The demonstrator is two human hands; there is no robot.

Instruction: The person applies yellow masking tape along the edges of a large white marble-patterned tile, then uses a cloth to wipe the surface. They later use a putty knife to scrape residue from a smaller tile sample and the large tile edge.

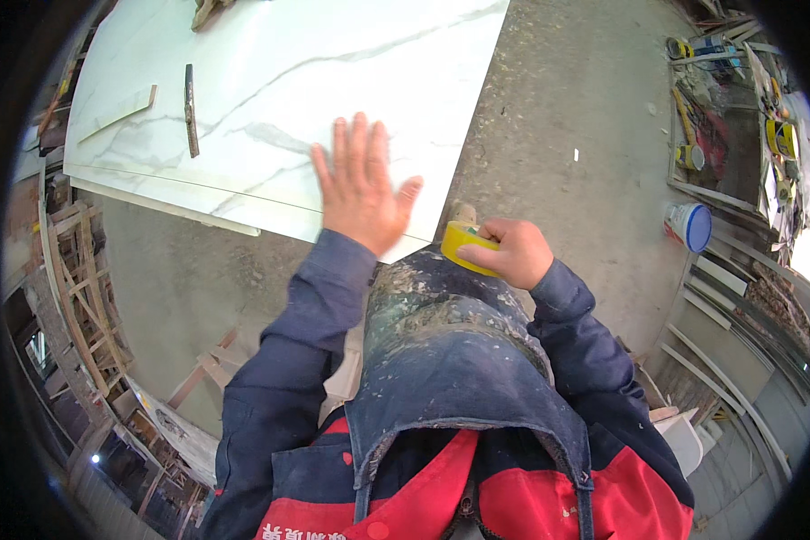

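Note:
A large white panel [279, 54] with grey marble veins lies before me, its near corner by my apron. My left hand [360, 189] rests flat on it near that corner, fingers spread. Just off the panel's right edge, my right hand [513, 252] grips a roll of yellow tape [466, 247]. Farther left on the panel lie a dark narrow bar [190, 112] and a thin pale offcut strip [121, 117]. A brownish item [209, 11] at the far edge is cut off by the frame.
A white bucket with a blue lid [693, 227] stands on the right of the dusty concrete floor [567, 117]. Behind it is a frame holding tools and more yellow tape [781, 139]. Wooden frames [81, 288] line the left side. Long strips [711, 360] lie at the lower right.

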